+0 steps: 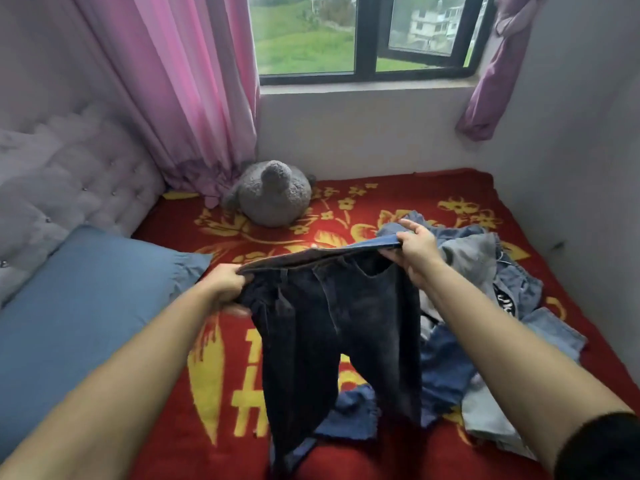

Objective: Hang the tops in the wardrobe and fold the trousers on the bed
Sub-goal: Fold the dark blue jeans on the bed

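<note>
Over the bed (450, 192), dark jeans (332, 323) held up

Left of them lies a blue pillow (86, 306). I see the left hand (227, 285) gripping one waistband end and the right hand (415, 251) gripping the other, legs hanging down. A heap of denim clothes (502, 282) lies further right.

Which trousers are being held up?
The dark jeans. The left hand and the right hand grip their waistband, and the legs hang down. The lighter blue and grey clothes lie in a pile on the red blanket.
</note>
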`<action>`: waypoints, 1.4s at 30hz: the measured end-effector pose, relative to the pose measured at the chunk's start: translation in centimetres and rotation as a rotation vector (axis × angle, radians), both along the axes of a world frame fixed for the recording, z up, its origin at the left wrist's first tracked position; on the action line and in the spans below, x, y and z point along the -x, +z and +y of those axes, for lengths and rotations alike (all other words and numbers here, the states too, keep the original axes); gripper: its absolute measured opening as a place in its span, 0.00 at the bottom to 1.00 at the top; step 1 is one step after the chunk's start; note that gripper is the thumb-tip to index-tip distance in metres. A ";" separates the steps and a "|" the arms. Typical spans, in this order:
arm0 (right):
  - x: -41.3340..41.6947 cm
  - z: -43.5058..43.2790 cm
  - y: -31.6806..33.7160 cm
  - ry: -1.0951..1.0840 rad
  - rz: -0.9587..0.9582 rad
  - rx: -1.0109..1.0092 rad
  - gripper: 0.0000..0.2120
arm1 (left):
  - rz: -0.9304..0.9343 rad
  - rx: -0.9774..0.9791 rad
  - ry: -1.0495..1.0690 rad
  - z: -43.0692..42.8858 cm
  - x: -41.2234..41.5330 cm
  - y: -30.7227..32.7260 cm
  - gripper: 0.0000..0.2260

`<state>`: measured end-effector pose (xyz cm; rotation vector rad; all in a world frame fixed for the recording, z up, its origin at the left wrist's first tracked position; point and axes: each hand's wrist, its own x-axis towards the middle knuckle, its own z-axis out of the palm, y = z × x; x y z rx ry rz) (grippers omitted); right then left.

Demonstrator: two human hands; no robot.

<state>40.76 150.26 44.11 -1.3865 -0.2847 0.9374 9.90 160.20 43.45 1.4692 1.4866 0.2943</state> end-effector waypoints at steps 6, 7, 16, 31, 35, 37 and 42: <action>-6.0 12.1 14.1 0.046 -0.207 -0.365 0.17 | -0.182 -0.569 0.191 14.7 -6.2 14.1 0.09; -6.7 13.2 17.1 0.055 -0.249 -0.444 0.17 | -0.145 -0.706 0.199 16.7 -6.4 17.0 0.08; -8.2 12.3 33.3 -0.115 -0.346 -0.747 0.18 | -0.041 -1.232 0.039 15.5 -6.6 31.4 0.16; 6.4 -6.0 1.4 -0.196 0.111 -0.068 0.09 | 0.645 -0.999 -0.447 -3.8 8.0 1.2 0.12; 11.2 -13.5 -10.3 -0.199 0.224 0.235 0.13 | 0.822 -0.725 -0.627 -10.7 11.6 -9.8 0.15; 13.0 -17.0 -14.5 -0.196 0.244 0.359 0.12 | 0.836 -0.628 -0.687 -13.8 13.0 -14.0 0.16; 15.9 -23.8 -22.2 -0.147 0.198 0.528 0.14 | 0.898 -0.535 -0.759 -20.2 15.7 -21.6 0.15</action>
